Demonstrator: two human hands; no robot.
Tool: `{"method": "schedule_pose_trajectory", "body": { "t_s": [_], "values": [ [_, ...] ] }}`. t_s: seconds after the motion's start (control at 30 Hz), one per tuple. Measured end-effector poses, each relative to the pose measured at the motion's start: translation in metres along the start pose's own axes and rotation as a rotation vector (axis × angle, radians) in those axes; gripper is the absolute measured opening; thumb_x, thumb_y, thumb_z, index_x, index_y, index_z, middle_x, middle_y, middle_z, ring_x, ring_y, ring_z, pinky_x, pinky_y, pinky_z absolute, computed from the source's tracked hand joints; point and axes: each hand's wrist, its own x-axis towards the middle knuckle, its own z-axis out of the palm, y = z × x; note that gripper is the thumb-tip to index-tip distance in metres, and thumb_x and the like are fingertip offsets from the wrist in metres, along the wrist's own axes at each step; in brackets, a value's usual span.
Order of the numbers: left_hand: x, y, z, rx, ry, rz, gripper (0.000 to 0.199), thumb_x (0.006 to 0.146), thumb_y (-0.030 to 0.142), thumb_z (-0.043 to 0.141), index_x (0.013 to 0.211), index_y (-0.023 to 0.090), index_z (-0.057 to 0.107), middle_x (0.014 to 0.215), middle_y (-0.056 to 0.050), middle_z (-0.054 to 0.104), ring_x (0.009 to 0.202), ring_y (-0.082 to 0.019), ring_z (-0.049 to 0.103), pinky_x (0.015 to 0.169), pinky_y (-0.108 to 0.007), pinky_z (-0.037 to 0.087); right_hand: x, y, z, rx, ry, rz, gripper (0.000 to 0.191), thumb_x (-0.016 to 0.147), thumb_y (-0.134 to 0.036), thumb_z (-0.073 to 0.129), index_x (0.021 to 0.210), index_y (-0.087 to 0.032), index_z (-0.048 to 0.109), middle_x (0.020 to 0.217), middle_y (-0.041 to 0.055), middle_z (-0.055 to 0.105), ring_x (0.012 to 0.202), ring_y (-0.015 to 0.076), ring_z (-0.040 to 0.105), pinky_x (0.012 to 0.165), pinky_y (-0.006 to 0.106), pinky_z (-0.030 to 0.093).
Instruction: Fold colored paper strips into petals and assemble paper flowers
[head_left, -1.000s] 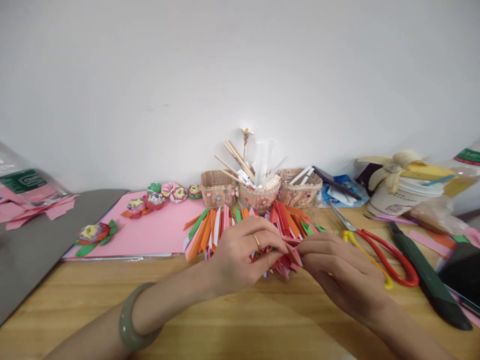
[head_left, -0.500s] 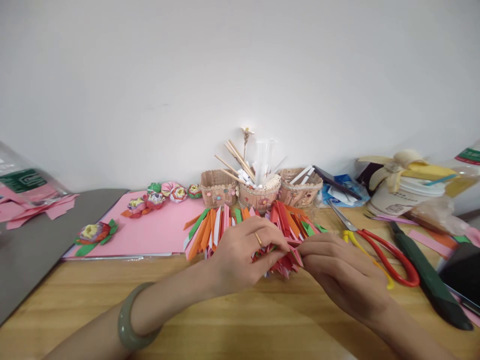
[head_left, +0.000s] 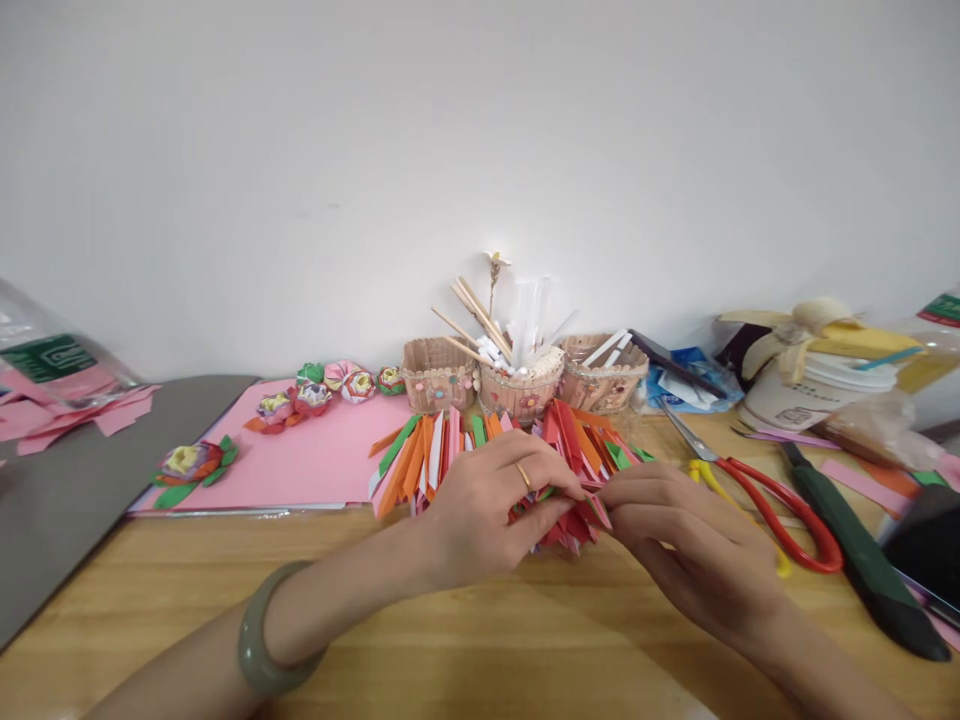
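Note:
Many folded paper strips (head_left: 417, 458) in orange, red, pink, green and white lie in a spread bunch at the middle of the table. In front of them my left hand (head_left: 499, 500), with a ring, pinches a folded red and pink paper piece (head_left: 592, 508) between thumb and fingers. My right hand (head_left: 694, 525) has its fingers closed on the right end of the same piece. The two hands nearly meet there, and the fingertips hide part of the paper.
Three small baskets (head_left: 439, 375) stand by the wall, the middle one holding sticks. Paper flowers (head_left: 193, 465) and pink sheets (head_left: 322, 465) are at the left. Red-handled scissors (head_left: 784, 510), a dark green tool (head_left: 855, 550) and a lidded cup (head_left: 814, 385) are at the right.
The view has shifted very slightly. Both hands keep their hold on the paper piece, and nothing else has visibly moved.

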Motion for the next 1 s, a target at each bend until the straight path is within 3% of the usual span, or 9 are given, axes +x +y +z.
{"method": "schedule_pose_trajectory", "body": {
  "t_s": [0.37, 0.47, 0.57, 0.73, 0.83, 1.0],
  "values": [
    [0.004, 0.005, -0.004, -0.099, -0.073, -0.094, 0.004, 0.073, 0.012, 0.056, 0.073, 0.015, 0.055, 0.074, -0.005, 0.060, 0.072, -0.014, 0.054, 0.068, -0.028, 0.046, 0.005, -0.003, 0.002, 0.156, -0.022, 0.112, 0.017, 0.082, -0.006, 0.048, 0.085, -0.022, 0.054, 0.075, 0.0030, 0.062, 0.069, 0.0141, 0.060, 0.059, 0.026, 0.050],
    [0.004, 0.007, -0.005, -0.207, -0.128, -0.266, 0.007, 0.069, 0.013, 0.061, 0.069, 0.016, 0.054, 0.073, -0.003, 0.059, 0.070, -0.013, 0.053, 0.068, -0.028, 0.044, 0.001, -0.004, 0.004, 0.257, -0.030, 0.241, 0.011, 0.082, -0.011, 0.054, 0.084, -0.022, 0.054, 0.074, 0.0009, 0.060, 0.068, 0.0132, 0.058, 0.061, 0.025, 0.049],
    [0.005, 0.005, -0.005, -0.383, -0.164, -0.489, 0.010, 0.068, 0.016, 0.064, 0.067, 0.015, 0.054, 0.072, -0.001, 0.058, 0.068, -0.011, 0.053, 0.066, -0.024, 0.044, 0.003, -0.006, 0.005, 0.336, -0.034, 0.480, 0.004, 0.080, -0.022, 0.058, 0.078, -0.020, 0.055, 0.071, 0.0008, 0.059, 0.065, 0.0128, 0.057, 0.058, 0.023, 0.047],
    [0.005, -0.001, -0.002, -0.606, -0.123, -0.752, 0.013, 0.065, 0.020, 0.066, 0.069, 0.014, 0.054, 0.068, 0.001, 0.055, 0.059, -0.007, 0.051, 0.054, -0.019, 0.041, 0.011, -0.008, 0.004, 0.647, -0.075, 0.807, 0.017, 0.076, -0.031, 0.062, 0.074, -0.018, 0.053, 0.067, 0.0000, 0.058, 0.061, 0.0114, 0.055, 0.054, 0.022, 0.046],
    [0.006, -0.002, -0.002, -0.605, -0.103, -0.802, 0.014, 0.063, 0.019, 0.067, 0.072, 0.014, 0.057, 0.070, 0.000, 0.058, 0.059, -0.007, 0.051, 0.054, -0.018, 0.040, 0.013, -0.008, 0.005, 0.723, -0.083, 0.882, 0.018, 0.074, -0.030, 0.064, 0.073, -0.018, 0.051, 0.065, -0.0012, 0.057, 0.058, 0.0103, 0.054, 0.053, 0.021, 0.045],
    [0.006, -0.001, 0.000, -0.630, -0.103, -0.843, 0.011, 0.063, 0.014, 0.064, 0.071, 0.014, 0.055, 0.070, 0.001, 0.057, 0.059, -0.006, 0.051, 0.055, -0.018, 0.041, 0.012, -0.008, 0.008, 0.593, -0.043, 0.868, 0.016, 0.074, -0.028, 0.062, 0.070, -0.018, 0.051, 0.064, -0.0017, 0.055, 0.056, 0.0099, 0.051, 0.050, 0.020, 0.042]
  ]
}}
